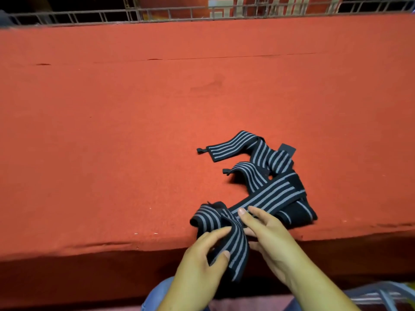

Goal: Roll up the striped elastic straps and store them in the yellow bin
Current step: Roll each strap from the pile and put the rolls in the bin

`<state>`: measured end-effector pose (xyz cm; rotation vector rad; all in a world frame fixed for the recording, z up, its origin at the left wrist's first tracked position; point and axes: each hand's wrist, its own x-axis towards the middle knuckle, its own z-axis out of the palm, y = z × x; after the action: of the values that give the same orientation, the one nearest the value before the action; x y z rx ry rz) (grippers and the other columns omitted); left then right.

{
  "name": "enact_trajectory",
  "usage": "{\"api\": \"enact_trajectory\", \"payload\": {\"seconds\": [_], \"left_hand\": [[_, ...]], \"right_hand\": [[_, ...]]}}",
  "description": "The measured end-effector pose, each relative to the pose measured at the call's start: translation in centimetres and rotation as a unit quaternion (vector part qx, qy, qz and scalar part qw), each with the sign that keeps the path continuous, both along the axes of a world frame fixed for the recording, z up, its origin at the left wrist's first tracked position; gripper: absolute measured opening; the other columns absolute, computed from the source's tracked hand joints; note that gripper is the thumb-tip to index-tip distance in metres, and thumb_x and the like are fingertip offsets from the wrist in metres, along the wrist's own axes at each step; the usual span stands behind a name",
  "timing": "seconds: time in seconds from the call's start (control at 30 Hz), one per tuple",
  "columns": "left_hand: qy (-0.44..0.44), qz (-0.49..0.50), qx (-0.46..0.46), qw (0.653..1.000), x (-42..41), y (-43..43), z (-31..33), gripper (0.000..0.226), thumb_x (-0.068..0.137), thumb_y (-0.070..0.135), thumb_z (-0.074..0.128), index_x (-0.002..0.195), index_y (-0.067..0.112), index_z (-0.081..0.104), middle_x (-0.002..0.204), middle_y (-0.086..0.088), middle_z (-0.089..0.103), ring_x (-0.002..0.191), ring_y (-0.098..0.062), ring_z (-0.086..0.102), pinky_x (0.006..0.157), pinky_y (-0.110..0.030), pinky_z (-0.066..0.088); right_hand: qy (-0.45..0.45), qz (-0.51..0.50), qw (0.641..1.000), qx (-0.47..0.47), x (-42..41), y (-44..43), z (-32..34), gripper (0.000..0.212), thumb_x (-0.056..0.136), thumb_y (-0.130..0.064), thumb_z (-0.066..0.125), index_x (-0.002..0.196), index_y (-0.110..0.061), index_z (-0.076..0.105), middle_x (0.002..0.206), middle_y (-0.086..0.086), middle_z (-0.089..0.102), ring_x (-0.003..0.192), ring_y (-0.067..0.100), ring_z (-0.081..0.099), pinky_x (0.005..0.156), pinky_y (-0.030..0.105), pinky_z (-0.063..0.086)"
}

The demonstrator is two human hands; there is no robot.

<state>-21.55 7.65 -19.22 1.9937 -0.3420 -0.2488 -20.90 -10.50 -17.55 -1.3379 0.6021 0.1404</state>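
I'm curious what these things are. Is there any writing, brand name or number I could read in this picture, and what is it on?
No text here can be read.
Striped straps: no label, brand or number shows on them.
Red panel behind the wire rail: large pale blocky marks, cut off by the top edge of the picture, unreadable.

Left hand (198, 259) pinches strap (235, 244); right hand (272, 242) outstretched

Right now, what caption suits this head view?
Left hand pinches a striped elastic strap at its end, right hand resting on it, at the red table.
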Motion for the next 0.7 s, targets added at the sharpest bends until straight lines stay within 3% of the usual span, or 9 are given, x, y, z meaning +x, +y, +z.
{"api": "enact_trajectory", "payload": {"seconds": [0.1,0.17,0.23,0.37,0.47,0.53,0.6,0.63,0.7], "left_hand": [[-0.019,-0.018,0.011,1.000,-0.4,-0.5,-0.5,0.046,0.092,0.021,0.067,0.125,0.053,0.061,0.126,0.032,0.060,0.127,0.007,0.054,0.104,-0.007,0.036],[-0.022,-0.014,0.007,1.000,-0.6,-1.0,-0.9,0.040,0.088,0.030,0.064,0.120,0.053,0.062,0.125,0.029,0.059,0.128,-0.001,0.055,0.107,-0.012,0.038],[-0.014,-0.007,-0.001,1.000,-0.8,-1.4,-1.0,0.030,0.085,0.044,0.064,0.113,0.055,0.061,0.126,0.033,0.056,0.127,0.002,0.054,0.108,-0.013,0.038],[0.030,0.007,-0.045,0.999,-1.1,-2.3,0.4,0.028,0.078,0.067,0.054,0.102,0.066,0.068,0.121,0.034,0.059,0.118,0.007,0.058,0.097,-0.007,0.039],[0.073,0.025,-0.125,0.989,-1.0,-2.8,0.9,0.041,0.089,0.064,0.048,0.104,0.040,0.078,0.113,0.017,0.073,0.113,-0.003,0.067,0.098,-0.020,0.047],[0.095,0.047,-0.148,0.983,-0.9,-3.1,1.1,0.061,0.094,0.068,0.046,0.086,0.017,0.079,0.097,0.000,0.078,0.096,-0.016,0.073,0.092,-0.033,0.053],[0.108,0.105,-0.141,0.979,-0.6,-3.2,2.3,0.076,0.086,0.083,0.050,0.055,0.014,0.055,0.061,-0.002,0.060,0.057,-0.016,0.055,0.063,-0.032,0.047],[0.110,0.133,-0.132,0.976,-0.6,-3.4,3.0,0.071,0.080,0.082,0.053,0.049,0.020,0.039,0.051,0.001,0.041,0.049,-0.013,0.037,0.052,-0.028,0.034],[0.116,0.156,-0.124,0.973,-0.7,-3.8,4.0,0.065,0.075,0.074,0.057,0.049,0.025,0.023,0.050,0.003,0.022,0.049,-0.012,0.021,0.047,-0.026,0.019]], "right_hand": [[-0.013,-0.001,0.998,0.055,-0.2,-0.1,-0.1,0.072,0.077,-0.036,0.086,0.140,-0.012,0.059,0.117,0.005,0.080,0.110,0.017,0.077,0.109,0.042,0.054],[-0.024,0.001,0.998,0.055,-0.4,0.0,-0.4,0.058,0.082,-0.019,0.086,0.135,-0.009,0.064,0.114,0.008,0.081,0.108,0.019,0.077,0.103,0.037,0.055],[-0.038,0.004,0.998,0.049,-0.7,-0.1,-0.1,0.038,0.092,0.002,0.074,0.128,-0.009,0.069,0.110,0.009,0.082,0.105,0.022,0.078,0.095,0.036,0.055],[-0.071,0.010,0.995,0.064,-1.5,-1.0,0.8,0.049,0.094,0.019,0.055,0.129,-0.012,0.070,0.117,0.012,0.079,0.111,0.027,0.076,0.094,0.038,0.056],[-0.087,0.031,0.994,0.059,-2.3,-1.4,1.6,0.057,0.094,0.024,0.049,0.129,-0.015,0.070,0.120,0.009,0.079,0.113,0.025,0.076,0.094,0.035,0.057],[-0.103,0.063,0.990,0.067,-3.0,-1.3,2.2,0.056,0.094,0.024,0.045,0.124,-0.013,0.074,0.119,0.015,0.079,0.115,0.030,0.075,0.100,0.041,0.055],[-0.117,0.089,0.987,0.060,-3.6,-1.0,2.4,0.056,0.093,0.024,0.044,0.123,-0.010,0.076,0.120,0.018,0.078,0.118,0.032,0.073,0.107,0.046,0.051],[-0.122,0.096,0.987,0.051,-3.8,-0.9,2.4,0.056,0.093,0.023,0.044,0.123,-0.012,0.077,0.121,0.017,0.077,0.120,0.032,0.072,0.109,0.047,0.050],[-0.129,0.104,0.985,0.043,-4.2,-0.8,2.5,0.059,0.092,0.023,0.044,0.122,-0.016,0.078,0.121,0.015,0.078,0.121,0.030,0.072,0.109,0.046,0.050]]}}
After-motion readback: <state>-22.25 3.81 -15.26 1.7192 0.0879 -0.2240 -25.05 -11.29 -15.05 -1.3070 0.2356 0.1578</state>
